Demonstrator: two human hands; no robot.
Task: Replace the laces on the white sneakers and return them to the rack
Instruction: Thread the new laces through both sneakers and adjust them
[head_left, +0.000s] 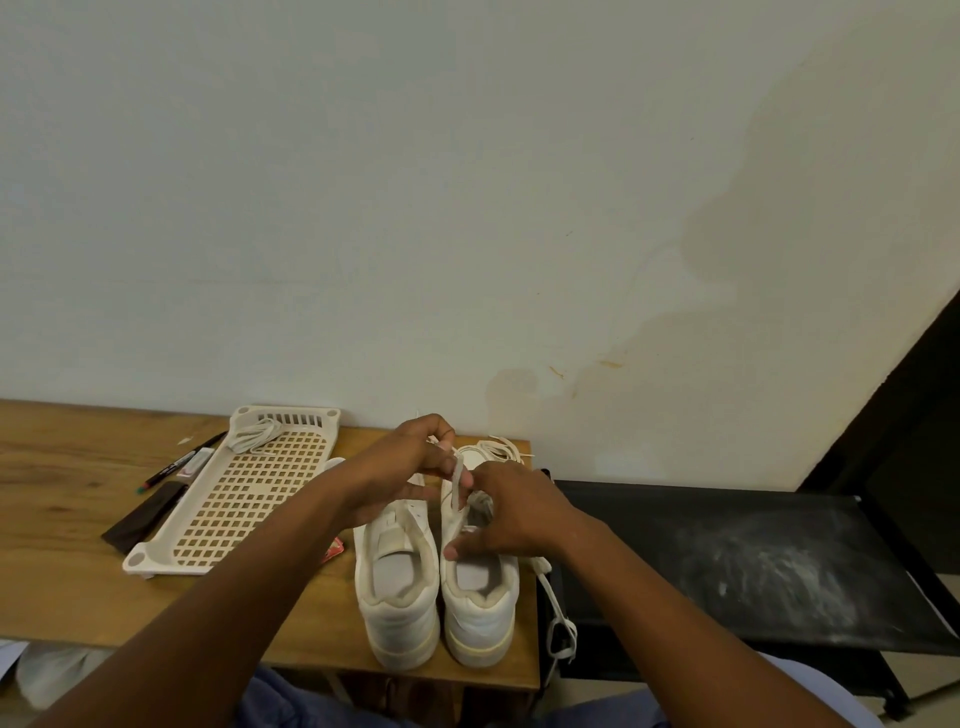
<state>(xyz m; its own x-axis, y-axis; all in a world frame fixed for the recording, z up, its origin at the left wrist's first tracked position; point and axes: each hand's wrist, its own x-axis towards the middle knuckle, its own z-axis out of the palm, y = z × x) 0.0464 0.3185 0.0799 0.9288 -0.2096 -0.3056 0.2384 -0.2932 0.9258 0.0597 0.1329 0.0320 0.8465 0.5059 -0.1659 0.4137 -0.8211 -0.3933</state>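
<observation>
Two white sneakers stand side by side, heels toward the camera, at the right end of the wooden counter. Left hand is above the left sneaker's front, fingers curled, pinching the upper end of a flat white lace that hangs down toward the right sneaker. Right hand sits over the right sneaker's tongue area, fingers curled around the lace's lower part (exact grip partly hidden), thumb at the collar edge. More loose lace lies just behind the sneakers near the wall; another strand dangles off the counter edge right of the sneakers. A cream perforated rack tray lies left of the sneakers, a bundled lace at its far end. Markers and a dark flat strip sit left of the tray. Black shelf right of the sneakers.
</observation>
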